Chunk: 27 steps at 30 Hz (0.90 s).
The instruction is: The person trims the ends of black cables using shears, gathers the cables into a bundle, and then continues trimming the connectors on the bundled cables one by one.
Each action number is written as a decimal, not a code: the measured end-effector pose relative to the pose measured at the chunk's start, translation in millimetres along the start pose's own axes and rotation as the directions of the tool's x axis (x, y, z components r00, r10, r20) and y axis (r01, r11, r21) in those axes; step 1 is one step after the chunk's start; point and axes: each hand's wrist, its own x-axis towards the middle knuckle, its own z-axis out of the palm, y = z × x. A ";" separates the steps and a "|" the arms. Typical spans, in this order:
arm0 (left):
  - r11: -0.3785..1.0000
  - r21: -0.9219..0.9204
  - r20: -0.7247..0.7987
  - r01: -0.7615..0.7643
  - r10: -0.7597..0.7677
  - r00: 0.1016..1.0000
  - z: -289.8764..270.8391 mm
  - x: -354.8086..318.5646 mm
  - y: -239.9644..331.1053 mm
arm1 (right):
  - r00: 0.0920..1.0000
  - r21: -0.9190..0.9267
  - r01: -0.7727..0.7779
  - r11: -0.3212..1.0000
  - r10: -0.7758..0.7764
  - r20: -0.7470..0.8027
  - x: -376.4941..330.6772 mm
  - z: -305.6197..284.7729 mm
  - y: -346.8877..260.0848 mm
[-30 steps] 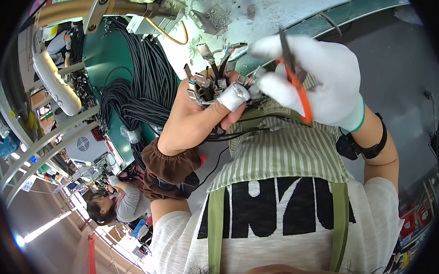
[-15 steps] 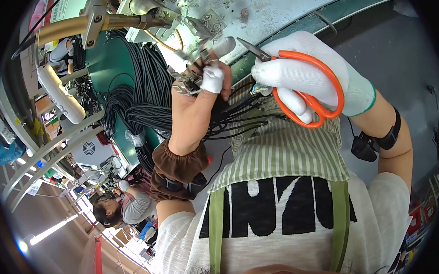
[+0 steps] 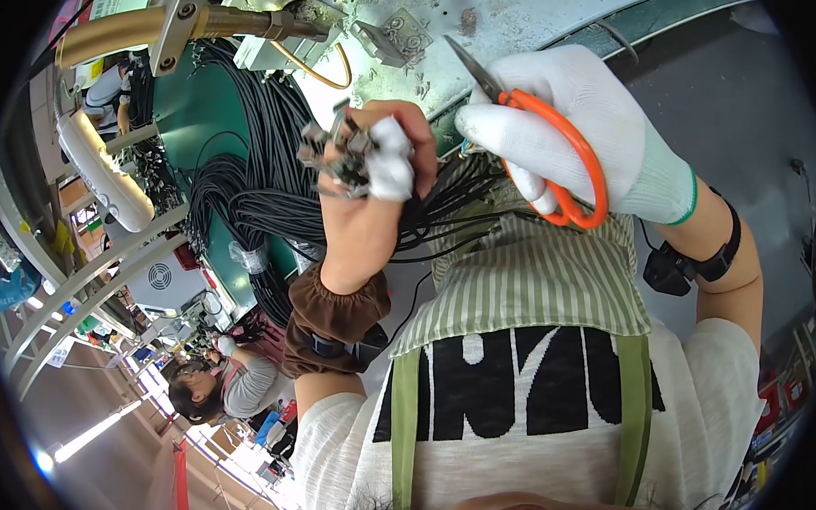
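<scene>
My left hand [image 3: 372, 164], with white covers on some fingertips, is closed round a cluster of small silvery metal pieces [image 3: 344, 154] that look like cable connectors; motion blurs them. Scissors with orange handles [image 3: 569, 135] hang in my white-gloved right hand [image 3: 557, 98], fingers curled through the loops and pointed blades up and to the left. Just below that thumb show small coloured wire ends [image 3: 468, 149]. Black cables [image 3: 455, 198] run between my hands and across my striped apron [image 3: 533, 277].
Thick bundles of black cable [image 3: 269, 124] lie on the green surface [image 3: 184, 112] to the left. A metal machine with a brass-coloured tube [image 3: 110, 42] stands at the upper left, beside a littered white worktop [image 3: 488, 19]. Another person [image 3: 242, 384] sits further off at lower left.
My left hand has drawn back from the worktop edge and its fingers have curled in. My right hand has shifted slightly up and left, turning the scissors so the blades point more upward.
</scene>
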 end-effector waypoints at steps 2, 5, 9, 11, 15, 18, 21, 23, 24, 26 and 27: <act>0.945 0.305 0.039 -0.120 0.113 0.993 9.5 -4.5 4.1 | 0.997 0.005 -0.074 0.997 0.074 0.027 0.8 4.6 -1.7; 0.816 0.537 0.099 -0.214 0.190 0.977 5.7 -13.4 1.8 | 0.990 0.070 -0.122 0.990 0.117 0.075 1.2 2.6 5.7; 0.586 0.711 0.276 -0.388 0.274 0.921 4.7 -8.5 8.0 | 0.965 0.172 -0.204 0.964 0.168 0.202 -0.1 -4.9 16.9; 0.410 0.699 0.499 -0.586 0.306 0.810 13.3 0.0 20.6 | 0.915 0.125 -0.305 0.944 0.254 0.314 -1.3 -7.4 17.5; 0.271 0.634 0.711 -0.724 0.162 0.684 6.8 -4.6 23.8 | 0.775 0.226 -0.499 0.837 0.314 0.549 -3.8 -13.3 18.9; 0.366 0.622 0.684 -0.692 0.176 0.708 0.2 -6.5 17.8 | 0.859 0.374 -0.455 0.808 0.288 0.423 -11.8 6.9 22.0; 0.461 0.644 0.631 -0.611 0.131 0.764 -2.9 -14.0 15.4 | 0.887 0.422 -0.409 0.809 0.243 0.393 -10.6 7.8 23.0; 0.547 0.694 0.545 -0.468 0.026 0.838 -2.7 -20.5 15.9 | 0.864 0.374 -0.376 0.848 0.175 0.473 -6.8 2.6 23.0; 0.546 0.696 0.541 -0.465 0.026 0.840 -1.2 -19.8 14.9 | 0.862 0.373 -0.379 0.847 0.175 0.476 -5.8 -0.1 22.4; 0.368 0.635 0.683 -0.680 0.145 0.716 4.7 -13.9 11.2 | 0.798 0.217 -0.453 0.865 0.285 0.531 -5.5 -6.5 20.9; 0.265 0.585 0.748 -0.767 0.189 0.636 5.7 -12.8 10.2 | 0.762 0.135 -0.484 0.864 0.341 0.551 -5.9 -7.6 20.9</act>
